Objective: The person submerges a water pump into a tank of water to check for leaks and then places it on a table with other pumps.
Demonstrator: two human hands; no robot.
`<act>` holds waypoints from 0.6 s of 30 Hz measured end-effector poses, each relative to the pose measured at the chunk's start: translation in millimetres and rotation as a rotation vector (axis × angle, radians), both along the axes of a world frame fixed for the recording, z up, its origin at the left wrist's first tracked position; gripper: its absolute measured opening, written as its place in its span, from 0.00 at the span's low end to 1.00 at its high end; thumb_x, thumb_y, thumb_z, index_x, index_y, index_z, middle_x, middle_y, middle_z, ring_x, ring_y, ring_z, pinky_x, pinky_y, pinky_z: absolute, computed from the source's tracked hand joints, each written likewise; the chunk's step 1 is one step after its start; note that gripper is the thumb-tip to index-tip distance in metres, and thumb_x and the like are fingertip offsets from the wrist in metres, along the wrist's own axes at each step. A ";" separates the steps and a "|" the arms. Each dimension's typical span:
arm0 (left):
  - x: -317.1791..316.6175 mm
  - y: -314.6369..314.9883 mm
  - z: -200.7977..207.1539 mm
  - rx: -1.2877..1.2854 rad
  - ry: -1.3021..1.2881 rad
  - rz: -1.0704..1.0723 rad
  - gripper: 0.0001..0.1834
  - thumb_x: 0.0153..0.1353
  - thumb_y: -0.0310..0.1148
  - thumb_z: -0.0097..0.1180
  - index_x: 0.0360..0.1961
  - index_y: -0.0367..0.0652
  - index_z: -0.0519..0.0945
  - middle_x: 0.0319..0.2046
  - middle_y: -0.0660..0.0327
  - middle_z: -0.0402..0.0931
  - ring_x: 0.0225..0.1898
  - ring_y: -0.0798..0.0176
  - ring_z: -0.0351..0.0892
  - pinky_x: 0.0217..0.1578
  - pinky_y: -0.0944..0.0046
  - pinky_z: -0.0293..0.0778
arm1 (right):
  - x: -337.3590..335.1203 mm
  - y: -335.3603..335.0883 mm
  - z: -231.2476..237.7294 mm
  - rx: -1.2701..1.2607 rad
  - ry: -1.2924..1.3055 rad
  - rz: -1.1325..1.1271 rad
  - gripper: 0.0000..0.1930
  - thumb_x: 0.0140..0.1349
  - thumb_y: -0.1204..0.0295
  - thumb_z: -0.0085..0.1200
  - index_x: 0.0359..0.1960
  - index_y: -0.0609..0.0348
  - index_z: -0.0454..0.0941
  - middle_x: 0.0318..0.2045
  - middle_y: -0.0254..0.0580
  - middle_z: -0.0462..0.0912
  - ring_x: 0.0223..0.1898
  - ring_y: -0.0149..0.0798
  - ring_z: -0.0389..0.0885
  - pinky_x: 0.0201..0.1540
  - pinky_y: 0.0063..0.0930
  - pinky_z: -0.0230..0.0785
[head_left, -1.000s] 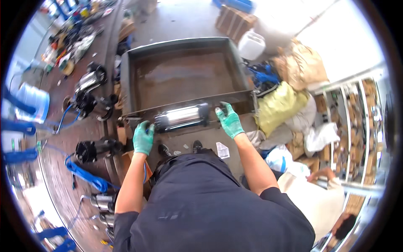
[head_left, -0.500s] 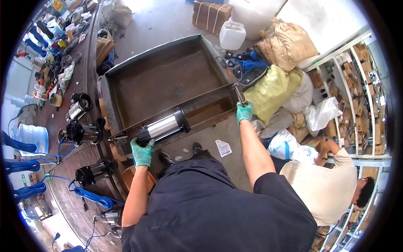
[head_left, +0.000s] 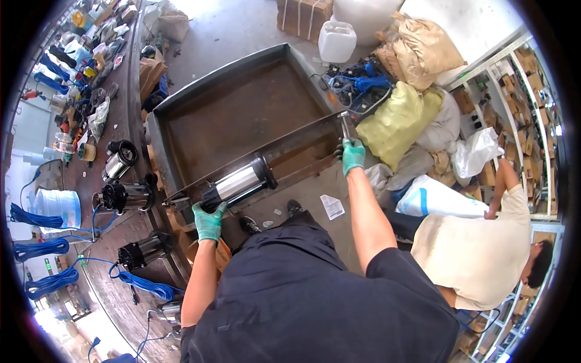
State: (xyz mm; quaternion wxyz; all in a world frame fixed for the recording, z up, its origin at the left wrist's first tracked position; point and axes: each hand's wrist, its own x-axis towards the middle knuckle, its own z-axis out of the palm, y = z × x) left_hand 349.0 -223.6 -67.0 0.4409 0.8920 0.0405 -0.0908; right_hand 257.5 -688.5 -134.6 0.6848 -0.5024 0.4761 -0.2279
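A silver submersible pump (head_left: 235, 183) with black ends lies along the near side of a brown-bottomed metal tank (head_left: 158, 142), on its narrow ledge. My left hand (head_left: 209, 224), in a green glove, grips the pump's black left end, thumb and fingers on either side of it. At the tank's right corner my gloved right hand (head_left: 353, 155) is closed around a slim metal tool (head_left: 345, 126) that points away from me. The tool's lower part is hidden in the fist, so its exact kind does not show.
On the left bench (head_left: 100, 242) stand more pumps (head_left: 128, 196) with coiled blue cables (head_left: 145, 285). Sacks (head_left: 402, 124) and a white jerrycan (head_left: 337, 41) are beyond my right hand. A person (head_left: 478, 245) bends near shelves at the right. A paper sheet (head_left: 331, 207) lies on the floor.
The metal tool in my right hand has swung more upright, and that hand sits slightly lower against the tank corner. My left hand stays at the pump's end. The other person has shifted right.
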 end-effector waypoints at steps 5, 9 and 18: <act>0.0 8.0 -11.8 0.018 0.008 -0.002 0.42 0.49 0.42 0.81 0.54 0.30 0.68 0.44 0.49 0.80 0.44 0.58 0.80 0.49 0.60 0.77 | -15.0 38.7 74.6 0.072 -0.129 0.465 0.10 0.74 0.71 0.52 0.51 0.62 0.78 0.30 0.39 0.84 0.28 0.32 0.84 0.29 0.25 0.77; 1.8 9.7 -16.7 0.029 0.006 -0.018 0.42 0.50 0.42 0.80 0.56 0.30 0.67 0.44 0.50 0.80 0.44 0.57 0.79 0.50 0.60 0.77 | -6.2 79.0 80.3 -0.152 -0.069 0.820 0.11 0.72 0.72 0.56 0.50 0.64 0.80 0.31 0.39 0.85 0.29 0.31 0.83 0.33 0.27 0.78; 0.7 2.5 1.6 0.024 0.099 0.000 0.43 0.51 0.42 0.80 0.57 0.30 0.66 0.46 0.48 0.79 0.46 0.57 0.79 0.51 0.61 0.76 | 25.6 94.4 73.7 -0.408 0.062 1.055 0.10 0.70 0.74 0.56 0.50 0.62 0.82 0.30 0.37 0.83 0.31 0.29 0.79 0.38 0.27 0.73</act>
